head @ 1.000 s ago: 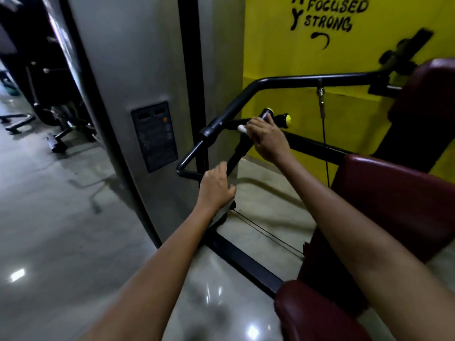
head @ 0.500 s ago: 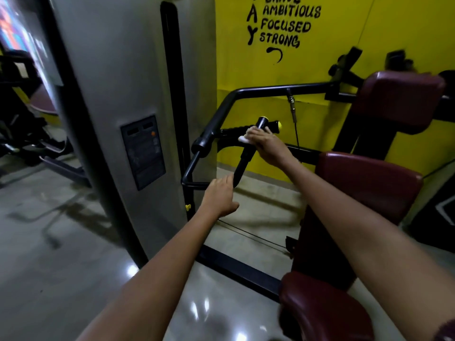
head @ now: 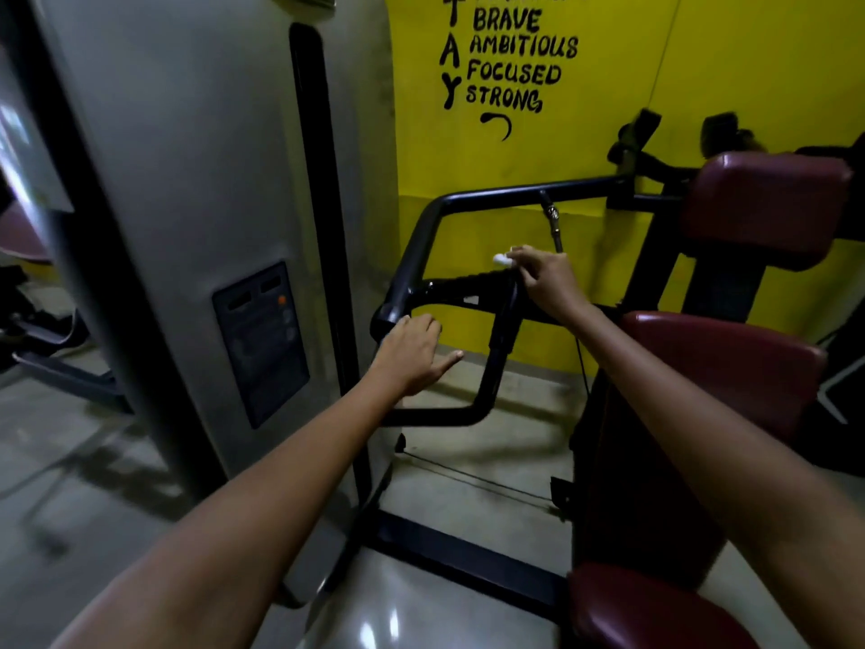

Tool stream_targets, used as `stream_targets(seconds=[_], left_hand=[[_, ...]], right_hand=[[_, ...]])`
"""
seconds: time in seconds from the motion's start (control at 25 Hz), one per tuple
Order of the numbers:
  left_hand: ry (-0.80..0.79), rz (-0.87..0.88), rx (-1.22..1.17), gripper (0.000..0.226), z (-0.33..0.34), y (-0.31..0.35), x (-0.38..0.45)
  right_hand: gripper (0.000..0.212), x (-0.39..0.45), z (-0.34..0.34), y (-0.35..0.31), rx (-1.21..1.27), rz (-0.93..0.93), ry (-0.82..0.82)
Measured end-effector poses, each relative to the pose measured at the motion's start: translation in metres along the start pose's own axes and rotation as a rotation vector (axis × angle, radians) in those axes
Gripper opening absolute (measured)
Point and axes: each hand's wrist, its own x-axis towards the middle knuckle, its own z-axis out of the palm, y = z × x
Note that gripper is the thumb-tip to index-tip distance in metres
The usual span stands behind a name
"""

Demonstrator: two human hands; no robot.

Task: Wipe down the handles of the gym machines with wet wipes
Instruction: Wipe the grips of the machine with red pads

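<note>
The right hand [head: 545,278] pinches a small crumpled white wet wipe [head: 501,260] between thumb and fingers [head: 515,255], so its fingers are closed narrow around the wipe. The wipe sits just above the near end of the black ribbed rubber handle grip [head: 461,285] of the gym machine, and whether it touches the rubber cannot be told. That grip's long axis runs roughly level, from the right hand leftward and slightly downward to the joint with the black curved steel tube frame [head: 421,236]. So the unwiped length lies to the left of the wipe, and a stroke along the axis toward the joint is probably the move needed.

The left hand [head: 412,351] is spread loose, fingers apart and holding nothing, near the lower bend of the frame, below the grip; whether it touches the tube is unclear. The right hand is plainly nearer the grip. A second dark grip [head: 503,320] drops steeply beneath the right hand.
</note>
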Motion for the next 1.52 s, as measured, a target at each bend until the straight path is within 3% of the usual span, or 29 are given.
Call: stream_targets(seconds=[0.24,0.48,0.6,0.72,0.88,1.0,1.2,1.32,1.4,1.52], left_hand=[[-0.089,-0.026,0.006,0.082,0.018,-0.050,0.054],[-0.166,0.008,-0.153,0.081,0.031,-0.086,0.085],[-0.153,0.030,-0.231,0.081,0.036,-0.090,0.086],[-0.143,0.050,-0.223,0.083,0.038,-0.090,0.084],[-0.151,0.077,-0.218,0.088,0.040,-0.092,0.083],[-0.160,0.051,-0.222,0.097,0.038,-0.092,0.082],[-0.184,0.037,-0.282,0.101,0.036,-0.097,0.080],[-0.177,0.070,-0.276,0.098,0.037,-0.098,0.079],[-0.161,0.070,-0.281,0.098,0.038,-0.097,0.080],[-0.147,0.068,-0.310,0.101,0.043,-0.096,0.082]], right_hand=[[0.024,0.027,-0.010,-0.016,-0.366,0.102,-0.235],[0.021,0.041,0.029,-0.048,-0.667,0.137,-0.145],[0.025,0.042,0.085,-0.069,-0.789,0.248,-0.204],[0.040,0.033,0.148,-0.078,-0.661,0.248,-0.243],[0.062,0.027,0.130,-0.064,-0.663,0.239,-0.308],[0.063,0.030,0.127,-0.066,-0.744,0.309,-0.219],[0.069,0.010,0.135,-0.073,-0.803,0.123,-0.392],[0.058,0.015,0.123,-0.070,-0.857,0.275,-0.289],[0.051,0.027,0.142,-0.076,-0.761,0.330,-0.244],[0.054,0.020,0.153,-0.074,-0.696,0.222,-0.375]])
